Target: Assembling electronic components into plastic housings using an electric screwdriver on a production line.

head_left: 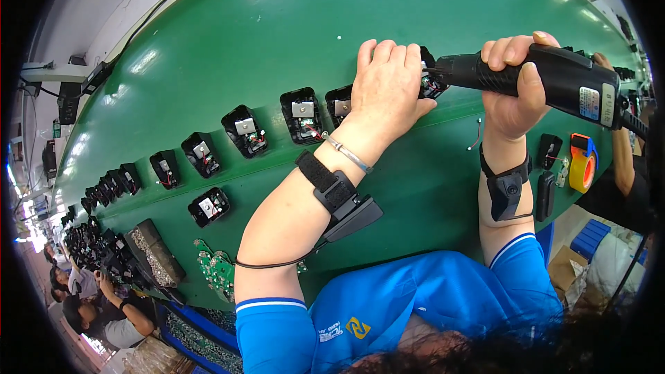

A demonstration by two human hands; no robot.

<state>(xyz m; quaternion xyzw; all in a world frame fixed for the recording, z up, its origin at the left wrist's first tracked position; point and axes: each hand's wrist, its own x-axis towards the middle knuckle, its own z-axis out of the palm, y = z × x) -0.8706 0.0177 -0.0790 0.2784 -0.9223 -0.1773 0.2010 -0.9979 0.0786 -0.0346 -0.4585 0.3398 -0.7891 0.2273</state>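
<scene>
1. On green surface [194, 76]: row of other cases [303, 125].
2. Held in R hand [517, 102], w/ fingers wrapped round: black power driver [575, 83]; prob. heavy-ish, stiff; grip mid-body.
3. Laid over black case [433, 85], w/ fingers bent, close tog.: L hand [388, 86]; can't tell grip beneath.
4. At driver tip, partly hidden: same case; prob. light, stiff, slick, bit fragile; hold by outer walls.
</scene>
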